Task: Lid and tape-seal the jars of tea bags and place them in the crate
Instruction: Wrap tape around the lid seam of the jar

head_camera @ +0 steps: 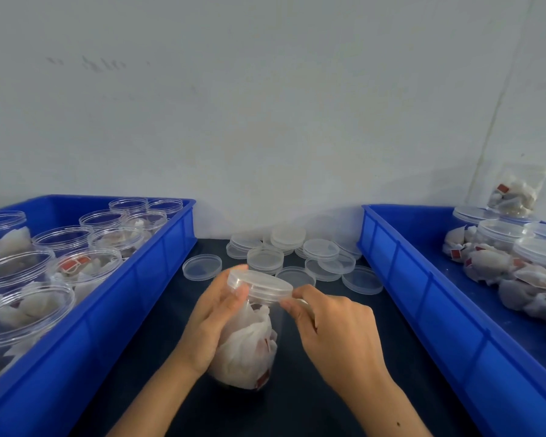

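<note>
A clear plastic jar (249,348) full of white tea bags with red tags stands on the dark table, low in the middle. A clear lid (260,283) sits on its mouth. My left hand (212,316) wraps the jar's left side, thumb up against the lid's rim. My right hand (334,329) pinches something thin and clear at the lid's right edge; it looks like tape, though I cannot tell for sure.
A blue crate (133,298) on the left holds several open jars of tea bags. A blue crate (423,298) on the right holds lidded jars, loose tea bags and a small bag. Several loose clear lids (297,257) lie at the table's back, before a pale wall.
</note>
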`<action>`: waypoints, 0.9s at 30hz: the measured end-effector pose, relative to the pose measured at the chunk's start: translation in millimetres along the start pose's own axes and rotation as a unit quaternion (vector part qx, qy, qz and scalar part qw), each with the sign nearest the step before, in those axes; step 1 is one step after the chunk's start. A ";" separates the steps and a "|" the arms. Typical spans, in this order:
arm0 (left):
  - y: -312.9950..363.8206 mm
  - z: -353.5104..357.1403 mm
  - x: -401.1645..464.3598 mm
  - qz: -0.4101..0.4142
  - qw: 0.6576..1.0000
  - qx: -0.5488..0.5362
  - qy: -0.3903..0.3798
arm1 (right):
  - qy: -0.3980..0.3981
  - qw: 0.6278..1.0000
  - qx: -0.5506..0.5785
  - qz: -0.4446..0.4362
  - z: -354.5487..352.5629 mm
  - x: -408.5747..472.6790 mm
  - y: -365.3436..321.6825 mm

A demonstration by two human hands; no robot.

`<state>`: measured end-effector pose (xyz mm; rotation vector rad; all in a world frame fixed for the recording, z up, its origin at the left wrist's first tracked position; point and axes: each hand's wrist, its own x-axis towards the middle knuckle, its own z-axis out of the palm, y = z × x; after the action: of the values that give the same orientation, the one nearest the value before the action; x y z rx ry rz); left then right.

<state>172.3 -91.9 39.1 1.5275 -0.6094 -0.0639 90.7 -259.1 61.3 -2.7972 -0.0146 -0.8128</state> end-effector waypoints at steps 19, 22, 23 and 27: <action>-2.9 2.9 5.5 -0.046 0.995 0.039 0.081 | -0.133 0.979 0.110 0.107 -8.6 2.4 2.5; -3.6 -2.2 8.8 -0.056 0.997 0.016 0.052 | -0.107 0.987 0.084 0.088 -11.6 4.2 2.3; -3.8 -3.9 9.7 -0.056 0.998 0.012 0.040 | -0.099 0.989 0.074 0.082 -12.6 4.9 3.1; -4.3 -8.2 12.2 -0.045 0.999 -0.010 -0.002 | -0.107 0.991 0.039 0.070 -15.4 7.7 10.2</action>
<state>187.4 -89.8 39.7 1.5345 -0.5420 -0.1421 89.8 -272.8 75.9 -2.7603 0.1106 -0.4667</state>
